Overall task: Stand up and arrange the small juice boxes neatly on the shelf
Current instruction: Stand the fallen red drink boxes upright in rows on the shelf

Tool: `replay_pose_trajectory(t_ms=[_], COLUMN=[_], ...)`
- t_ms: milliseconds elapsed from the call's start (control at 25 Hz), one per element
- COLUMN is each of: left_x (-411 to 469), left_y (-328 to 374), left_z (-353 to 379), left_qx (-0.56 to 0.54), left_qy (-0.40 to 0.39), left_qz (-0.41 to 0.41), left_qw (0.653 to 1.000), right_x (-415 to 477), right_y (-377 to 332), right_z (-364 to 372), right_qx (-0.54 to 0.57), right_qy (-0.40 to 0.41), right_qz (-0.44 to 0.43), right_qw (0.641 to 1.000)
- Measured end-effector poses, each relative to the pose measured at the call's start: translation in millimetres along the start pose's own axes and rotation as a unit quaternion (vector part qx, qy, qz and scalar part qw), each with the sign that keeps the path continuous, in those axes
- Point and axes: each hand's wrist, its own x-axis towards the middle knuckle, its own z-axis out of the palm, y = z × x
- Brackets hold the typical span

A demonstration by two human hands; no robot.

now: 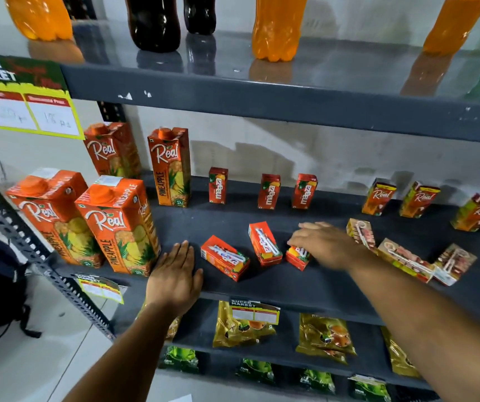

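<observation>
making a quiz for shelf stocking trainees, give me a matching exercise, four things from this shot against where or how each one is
Things:
1. left hand
2. right hand
3. back-row Maaza boxes
4. orange bottles

States:
A. standing upright
B. on the top shelf
C. flat on the shelf, palm down
D. on a lying Maaza box

Pairs: 1-C, 2-D, 3-A, 4-B

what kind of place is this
Most likely a small grocery shop or a mock-up of one. A yellow price tag marked "super market" hangs on the grey metal shelf, which holds juice cartons below and soda bottles above.
</observation>
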Motion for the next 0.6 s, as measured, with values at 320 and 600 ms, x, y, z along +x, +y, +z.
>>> replay_pose_trajectory(t_ms=[320,600], left_x=[-1,-2], left_y=[4,6], left_z=[-2,-3], left_qx=[0.004,0.004], left_qy=[0.004,0.004], left_qz=[-0.004,-0.012], left_qw=[1.0,1.0], right_x=[-4,5], right_y=[-20,-36], right_z=[47,53], right_qx=[0.394,0.444], right_qy=[0.354,0.377], right_qz=[0.383,0.437], right_qw=[0.757,0.685])
